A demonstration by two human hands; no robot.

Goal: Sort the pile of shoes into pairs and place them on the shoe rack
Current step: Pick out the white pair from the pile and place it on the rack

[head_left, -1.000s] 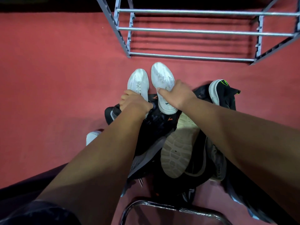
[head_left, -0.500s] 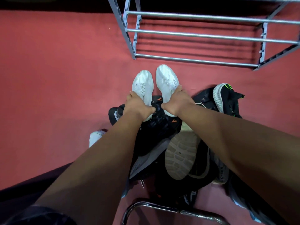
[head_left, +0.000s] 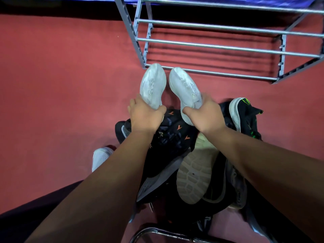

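Observation:
My left hand (head_left: 144, 115) grips the heel of one white sneaker (head_left: 152, 85). My right hand (head_left: 205, 114) grips the heel of the matching white sneaker (head_left: 184, 86). Both shoes are lifted side by side, toes pointing at the lowest front bar of the grey metal shoe rack (head_left: 219, 47). Below my hands lies the pile: a black shoe with orange marks (head_left: 172, 132), an upturned beige sole (head_left: 196, 174), a black shoe with green marks (head_left: 245, 116) and other dark shoes, partly hidden by my arms.
A white shoe toe (head_left: 100, 157) pokes out left of the pile on the red carpet (head_left: 61, 102). A curved metal chair tube (head_left: 157, 233) runs along the bottom edge. A dark band and blue strip lie behind the rack.
Both hands have lifted the white pair off the pile and moved it forward; the toes now reach the rack's lowest front bar.

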